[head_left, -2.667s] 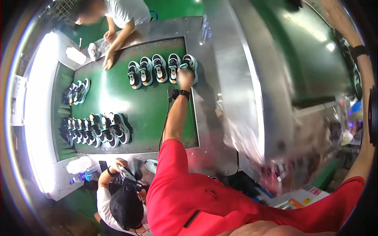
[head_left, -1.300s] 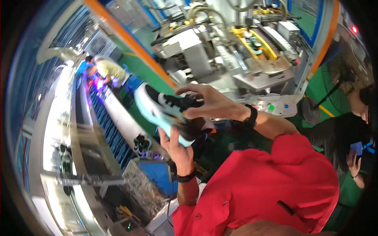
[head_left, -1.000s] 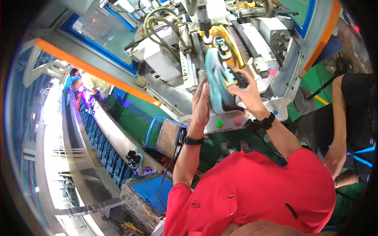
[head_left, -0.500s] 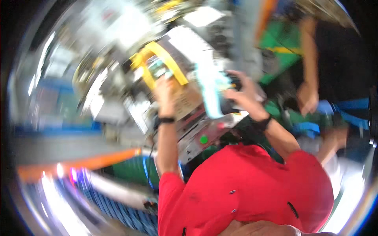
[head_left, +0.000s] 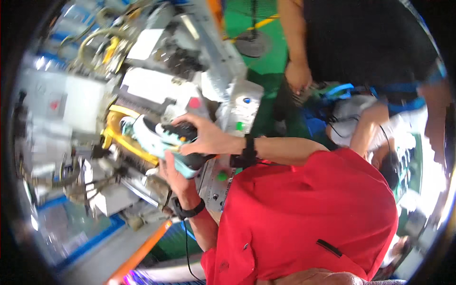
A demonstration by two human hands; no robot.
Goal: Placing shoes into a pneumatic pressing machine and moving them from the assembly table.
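Note:
A light teal and black sneaker lies tilted over the yellow curved frame of a machine. My right hand grips it from the right, thumb and fingers around the black collar opening. Against the near side of the same shoe, my left hand is pressed with its fingers partly hidden under the sole. Whether the shoe rests on the yellow frame or is held just above it, I cannot tell.
A white machine cover with a red button stands behind the shoe. A metal panel with a green button is near my body. To the right, another person's hand hangs over the green floor.
The view has swung to the right. My right hand has carried the teal sneaker left over the yellow frame. My left hand has come from inside that frame to the shoe's near side.

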